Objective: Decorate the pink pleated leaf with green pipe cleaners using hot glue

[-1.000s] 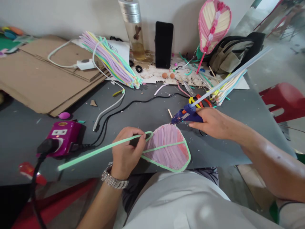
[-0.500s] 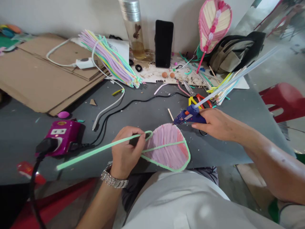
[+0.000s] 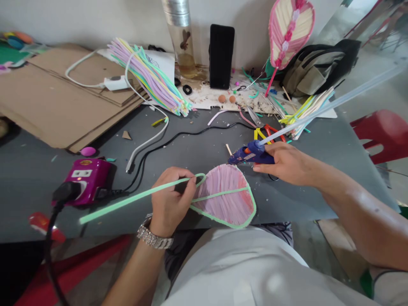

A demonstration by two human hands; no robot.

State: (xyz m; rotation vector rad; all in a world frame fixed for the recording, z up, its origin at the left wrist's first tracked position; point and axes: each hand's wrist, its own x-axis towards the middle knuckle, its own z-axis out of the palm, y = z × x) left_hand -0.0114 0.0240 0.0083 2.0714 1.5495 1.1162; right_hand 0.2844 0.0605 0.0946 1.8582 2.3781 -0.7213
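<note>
My left hand (image 3: 174, 197) pinches a light green pipe cleaner (image 3: 117, 206) where it bends back in a small loop. That hand rests at the left tip of a pink and lilac leaf-shaped piece (image 3: 223, 208), which has green pipe cleaner along its lower edge and down its middle. Wrapped round a blue hot glue gun (image 3: 255, 154), my right hand (image 3: 288, 163) keeps the nozzle at the piece's bare upper edge. A long clear glue stick (image 3: 334, 104) sticks out of the gun's back. Whether the nozzle touches the edge I cannot tell.
A purple power socket (image 3: 87, 180) with a black plug sits at left. Cardboard sheets (image 3: 38, 106), a pipe cleaner bundle (image 3: 153, 80), a bottle (image 3: 183, 46) and a phone (image 3: 222, 57) stand behind. Scissors (image 3: 266, 131) lie beyond the gun, and a finished pink leaf fan (image 3: 290, 34) leans at back right.
The glue gun has shifted slightly left along the piece's upper edge. My left hand keeps its pinch on the pipe cleaner. The whole view has moved a little.
</note>
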